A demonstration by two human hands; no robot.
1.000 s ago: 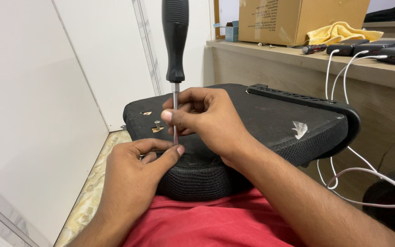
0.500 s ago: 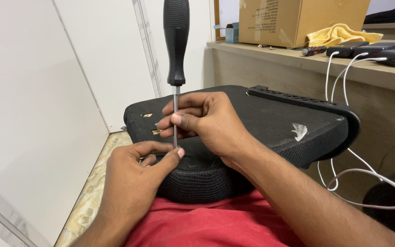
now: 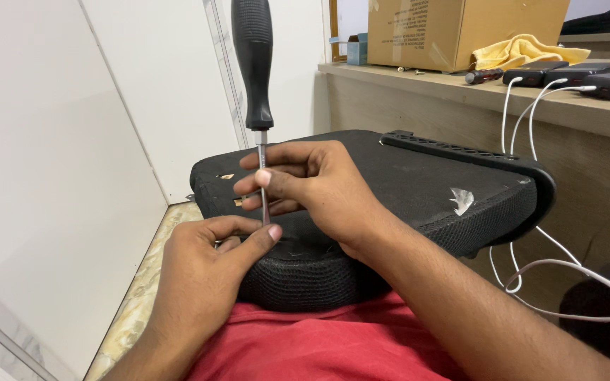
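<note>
On our lap, over the red shirt point(image 3: 319, 346), lies an upturned black chair seat point(image 3: 404, 190), its mesh-covered cushion facing down and its hard underside facing up. We stand a long screwdriver point(image 3: 257, 92) upright near the seat's front left corner, tip down against the underside. Our right hand point(image 3: 319, 187) pinches the thin steel shaft between thumb and fingertips, just below the black ribbed handle. Our left hand point(image 3: 206, 275) curls at the base of the shaft, thumb and forefinger closed around the tip where it meets the seat; what sits under them is hidden.

We judge the screwdriver stiff and fairly light, top-heavy when held by the shaft; the ribbed handle offers the surest grip for turning, while the smooth shaft could slip. The seat looks bulky, rigid on the underside and soft at the padded edge, best held by its hard rim.

Along the wooden shelf point(image 3: 474, 95) at the upper right sit a cardboard box point(image 3: 460, 32), a yellow cloth point(image 3: 524, 51) and dark chargers point(image 3: 580, 74) with white cables point(image 3: 531, 134) hanging down. White wall panels point(image 3: 58, 141) fill the left.
</note>
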